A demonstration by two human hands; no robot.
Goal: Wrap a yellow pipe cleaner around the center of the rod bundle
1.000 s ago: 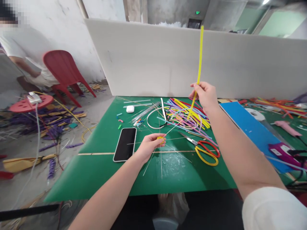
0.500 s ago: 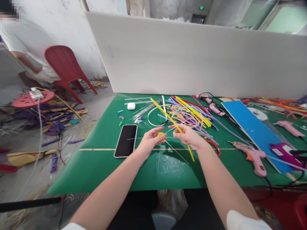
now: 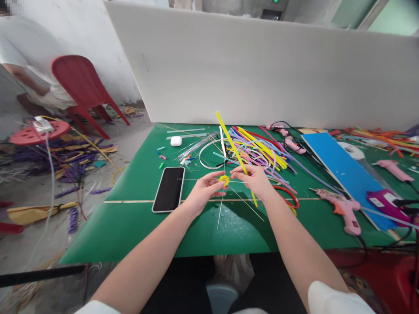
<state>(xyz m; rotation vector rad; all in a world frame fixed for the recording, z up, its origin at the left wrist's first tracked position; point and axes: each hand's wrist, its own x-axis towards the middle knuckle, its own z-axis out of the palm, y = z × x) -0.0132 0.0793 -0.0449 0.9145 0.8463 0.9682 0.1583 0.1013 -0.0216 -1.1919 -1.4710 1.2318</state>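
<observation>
Above the green table, my left hand (image 3: 209,188) pinches a small yellow coiled hub (image 3: 224,179) between thumb and fingers. Thin, stiff wires (image 3: 245,201) stick out from the hub in several directions, like spokes. My right hand (image 3: 253,179), just right of the hub, has its fingers closed on a long yellow pipe cleaner (image 3: 233,147). One end of it slants up and away past the fingers, and the other comes out below the hand. The right fingertips are close to a wire; whether they touch it I cannot tell.
A phone (image 3: 168,189) lies left of my hands, near a white earphone case (image 3: 176,141). Behind are loose wires (image 3: 198,146) and a heap of coloured pipe cleaners (image 3: 262,146). Red-handled scissors (image 3: 294,198), a pink glue gun (image 3: 342,209) and a blue board (image 3: 340,174) lie right.
My hands have turned the hub, so its yellow coil and a wire pointing toward me now show. The yellow pipe cleaner stands steeper, its far end higher. The view has tilted down slightly.
</observation>
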